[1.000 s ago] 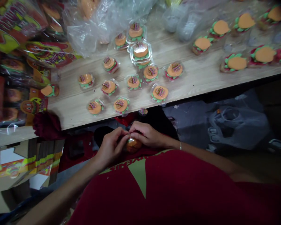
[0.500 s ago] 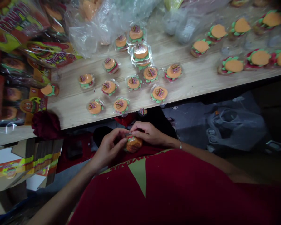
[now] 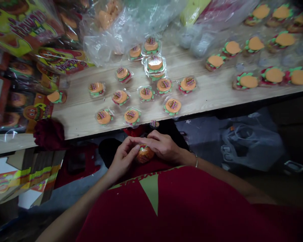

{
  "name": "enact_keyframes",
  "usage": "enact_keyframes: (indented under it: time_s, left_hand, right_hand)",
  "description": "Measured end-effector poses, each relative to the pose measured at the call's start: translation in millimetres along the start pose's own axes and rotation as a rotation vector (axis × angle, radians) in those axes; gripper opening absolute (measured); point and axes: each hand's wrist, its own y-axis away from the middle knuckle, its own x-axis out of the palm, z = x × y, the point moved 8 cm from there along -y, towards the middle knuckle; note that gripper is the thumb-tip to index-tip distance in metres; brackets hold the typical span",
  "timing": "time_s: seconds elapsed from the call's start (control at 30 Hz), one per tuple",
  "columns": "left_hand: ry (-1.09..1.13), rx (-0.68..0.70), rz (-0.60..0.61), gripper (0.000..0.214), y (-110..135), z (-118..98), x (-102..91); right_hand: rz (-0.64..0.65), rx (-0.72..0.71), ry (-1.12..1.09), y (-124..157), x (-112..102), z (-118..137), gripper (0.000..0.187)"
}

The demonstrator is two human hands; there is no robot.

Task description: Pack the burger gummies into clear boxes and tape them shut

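At far left, printed burger packs (image 3: 62,60) stand on the pale wooden table (image 3: 75,117), with folded cartons (image 3: 37,174) below its edge and a bunched dark red cloth (image 3: 49,134) beside them. Further along, small burgers with stickers (image 3: 132,116) sit in clear cases on the tabletop.

Below the near table edge, just in front of the wearer's red shirt (image 3: 187,201), the left hand (image 3: 123,154) grips the left side of the held burger (image 3: 144,155), its fingers curled and its thumb against the case. The burger has a glossy, rounded orange top with a green and pale band at its far edge and a dark sticker on its near part. Its outline is almost round, so no distinct long axis can be told; the orange top faces up, the green-edged side points toward the table and the sticker lies nearest the body. The right hand (image 3: 164,146), bent at the knuckles, clasps the right and far sides.

Half a second earlier, a gap separated the two hands' fingers above the burger; now the right fingers extend leftward across its far edge to meet the left. At right, plain-topped burgers (image 3: 247,81) stand in rows.
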Motion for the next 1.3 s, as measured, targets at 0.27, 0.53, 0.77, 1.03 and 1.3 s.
enact_keyframes:
  time_s: [0.27, 0.53, 0.77, 1.03, 1.3]
  left_hand:
    - [0.35, -0.366, 0.057, 0.016, 3.2, 23.9, 6.3]
    - [0.323, -0.485, 0.144, 0.019, 4.0, 26.4, 15.4]
    - [-0.21, -0.162, 0.548, 0.016, -10.5, -11.8, 21.1]
    - [-0.402, -0.06, 0.774, 0.017, -19.1, -19.9, 34.9]
    - [-0.465, 0.033, 0.589, 0.021, -1.7, -23.6, 28.9]
  right_hand:
    - [0.145, 0.097, -0.289, -10.1, 1.0, -4.6, 0.019]
    - [0.436, 0.198, -0.419, -19.7, -3.1, 3.4, 0.007]
    - [0.208, 0.119, -0.466, -3.2, -1.8, -0.1, 0.008]
    - [-0.015, 0.158, -0.458, 13.5, -2.8, -7.6, 0.012]
    - [-0.046, 0.256, -0.495, 16.4, 0.1, -13.1, 0.012]
